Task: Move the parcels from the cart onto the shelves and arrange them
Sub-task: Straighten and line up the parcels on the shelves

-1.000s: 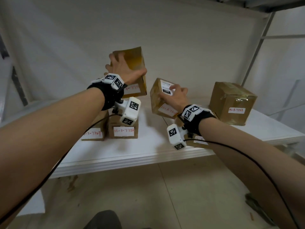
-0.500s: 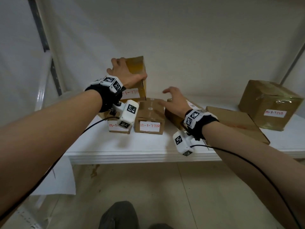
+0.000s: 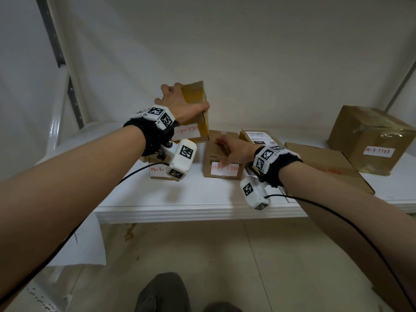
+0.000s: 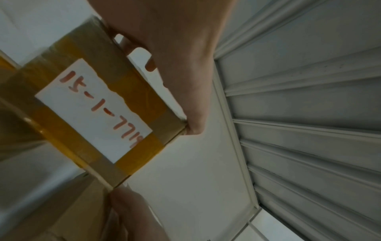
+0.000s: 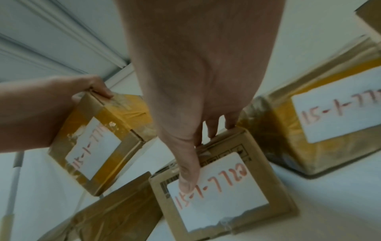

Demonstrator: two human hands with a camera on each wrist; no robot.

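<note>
The left hand (image 3: 180,106) grips a taped parcel (image 3: 195,102) from above, fingers (image 5: 98,89) curled over its top edges, holding it clear of the white shelf (image 3: 202,199), probably to stack it. The right hand (image 3: 234,152) lies with relaxed fingers (image 5: 187,176) on a labelled brown parcel (image 3: 222,163) standing on the shelf, thumb across its label, apparently to nudge it into line with its neighbours.

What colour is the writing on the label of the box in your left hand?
Red, handwritten on a white label; the left wrist view shows it best.
</note>
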